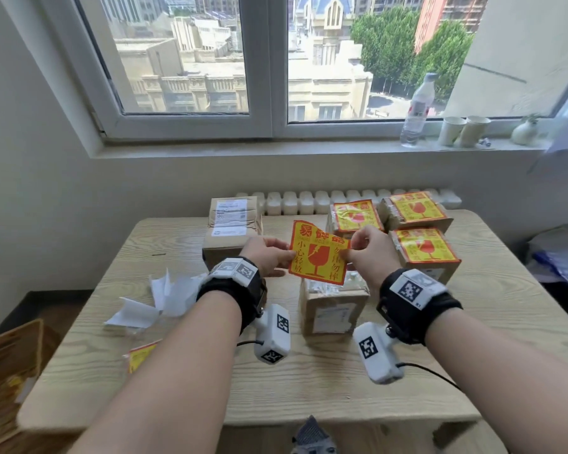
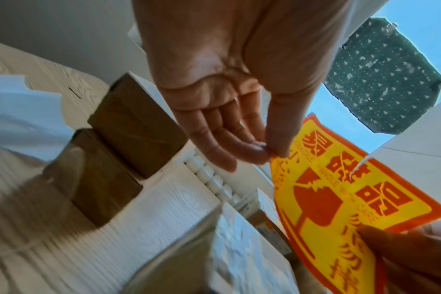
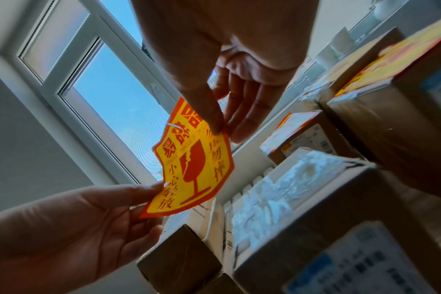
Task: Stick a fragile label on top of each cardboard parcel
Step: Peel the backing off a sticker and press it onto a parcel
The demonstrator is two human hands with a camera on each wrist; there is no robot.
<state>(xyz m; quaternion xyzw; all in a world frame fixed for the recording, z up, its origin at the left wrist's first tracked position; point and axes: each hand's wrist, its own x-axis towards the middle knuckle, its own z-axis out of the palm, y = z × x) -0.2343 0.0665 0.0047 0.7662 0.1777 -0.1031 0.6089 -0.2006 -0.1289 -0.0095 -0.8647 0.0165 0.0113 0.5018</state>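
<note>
I see my left hand (image 1: 269,257) and right hand (image 1: 369,247) pinching opposite edges of the fragile label (image 1: 318,253), mid-frame, above an unlabelled parcel (image 1: 333,306).

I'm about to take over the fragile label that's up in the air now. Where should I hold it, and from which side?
Keep to its side margins: the left hand pinches the left edge and the right hand the right edge of the fragile label. It's a limp sheet curling at the top, so a two-sided grip probably keeps it flat.
</note>
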